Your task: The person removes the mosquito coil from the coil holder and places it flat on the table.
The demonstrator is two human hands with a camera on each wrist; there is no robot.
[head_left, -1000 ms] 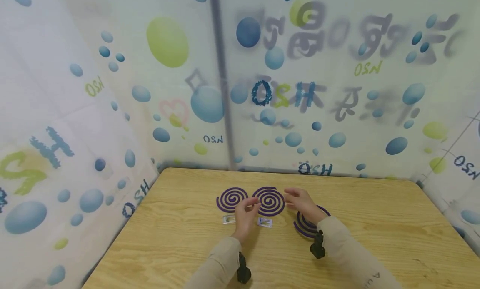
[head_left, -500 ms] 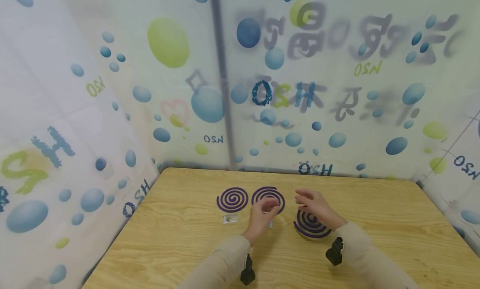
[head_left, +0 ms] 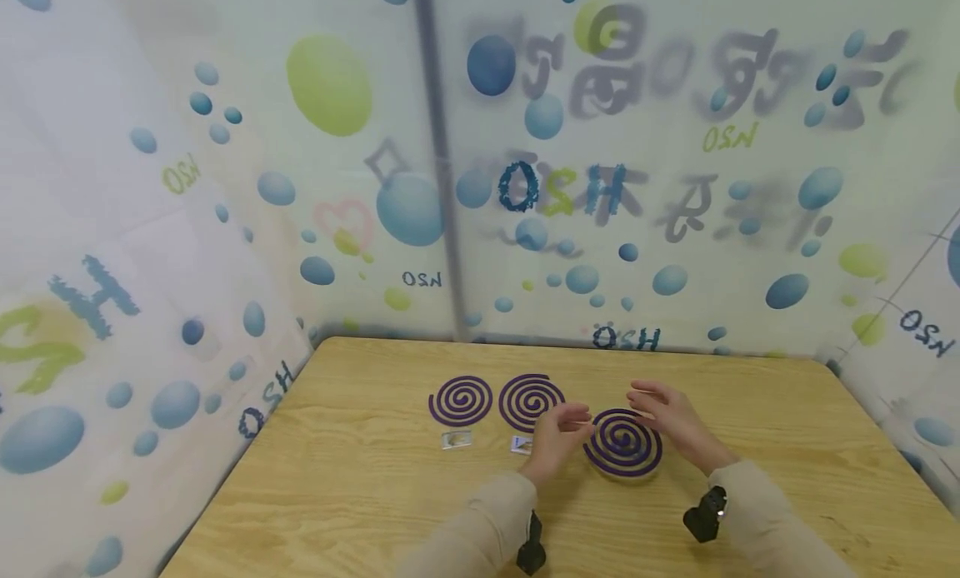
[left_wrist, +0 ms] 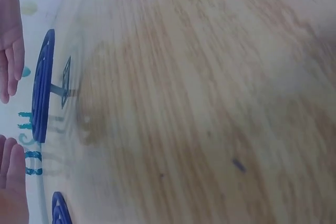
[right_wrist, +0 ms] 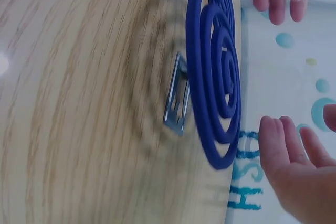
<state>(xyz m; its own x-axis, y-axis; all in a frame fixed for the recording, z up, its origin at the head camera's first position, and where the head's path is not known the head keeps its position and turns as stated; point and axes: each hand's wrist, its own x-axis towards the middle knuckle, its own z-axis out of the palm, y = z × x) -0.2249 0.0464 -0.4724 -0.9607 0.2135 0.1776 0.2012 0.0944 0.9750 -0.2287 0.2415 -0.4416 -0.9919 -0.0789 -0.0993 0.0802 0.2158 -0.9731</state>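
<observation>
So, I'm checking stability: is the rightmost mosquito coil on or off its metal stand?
On: the left wrist view shows the mosquito coil raised off the wooden table by the metal stand beneath it.

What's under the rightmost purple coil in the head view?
A small metal stand, holding the coil raised above the table. In the right wrist view, the coil hides part of the stand; that part can't be seen.

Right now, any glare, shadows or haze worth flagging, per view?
Right wrist: white glare spot on the table at the frame's left edge, soft-edged shadows under the raised coil; left wrist: hazy, same coil's shadow blurred; head: fairly even light, small flat pieces lack readable detail.
</observation>
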